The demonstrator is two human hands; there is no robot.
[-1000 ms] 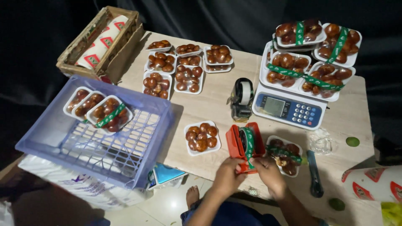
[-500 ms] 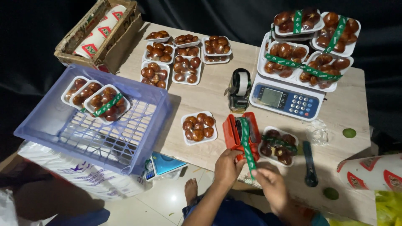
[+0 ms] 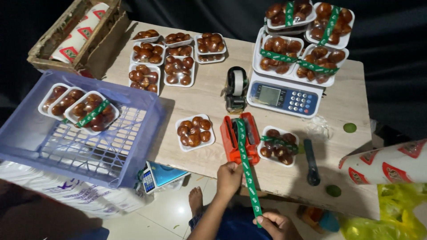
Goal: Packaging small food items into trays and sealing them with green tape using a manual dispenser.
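Nearest the camera, the right hand [image 3: 276, 223] pinches the free end of a green printed tape [image 3: 247, 173] low in the view, drawing the strip out taut toward the body. Just above it, the left hand [image 3: 229, 176] is clenched on the near end of the red tape dispenser [image 3: 230, 144], pressing it against the front edge of the counter [image 3: 209, 95]. The tape runs straight from the dispenser's roll down between the two hands. Just right of the dispenser sits a white tray of brown fruit [image 3: 278, 146] with a green band across it; a bare tray of the same fruit [image 3: 194, 132] lies to the left, and a dark-handled cutter [image 3: 311, 162] lies to the right. One risk, as I judge it: the dispenser sits near the counter's edge, so a harder pull could drag it off if the left hand slips. The long sticky strip could also twist or fold onto itself, or catch the banded tray beside it. Farther back stand a second tape dispenser [image 3: 235, 89] and a digital scale [image 3: 284, 97] stacked with banded trays [image 3: 302, 40]; unbanded trays [image 3: 173, 55] sit left of that, and a blue crate [image 3: 129, 164] at far left holds more.
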